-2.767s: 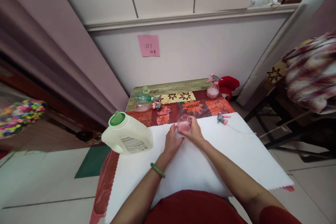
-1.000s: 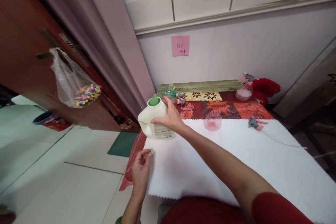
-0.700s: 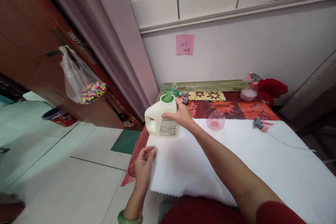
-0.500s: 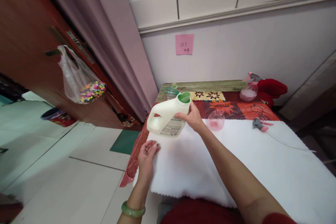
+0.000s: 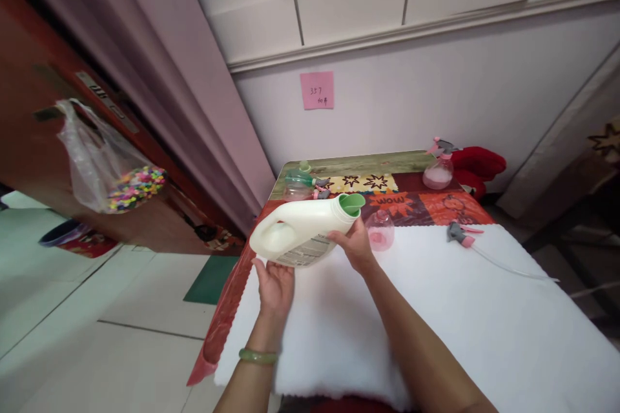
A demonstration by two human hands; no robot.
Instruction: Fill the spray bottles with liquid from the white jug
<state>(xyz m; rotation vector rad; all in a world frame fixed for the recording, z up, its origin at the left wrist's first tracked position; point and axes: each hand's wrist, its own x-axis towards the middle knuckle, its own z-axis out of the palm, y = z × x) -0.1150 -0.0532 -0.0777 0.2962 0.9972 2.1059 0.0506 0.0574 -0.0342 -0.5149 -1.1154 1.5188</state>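
Nearest, the left hand is cupping the base of the white jug from below, its grip curling against the plastic. The right hand is clasping the neck under the green spout, grip wrapped tight. The jug is hanging almost on its side above the white cloth covering the worktop. Just past the spout a small pink bottle is standing, seemingly uncapped; a spray bottle is sitting by the wall.

White jug, green spout: held tilted above white cloth, supported underneath by left hand, gripped near the neck by right hand. Small pink bottle stood just beside. Sprayer head laid on cloth.
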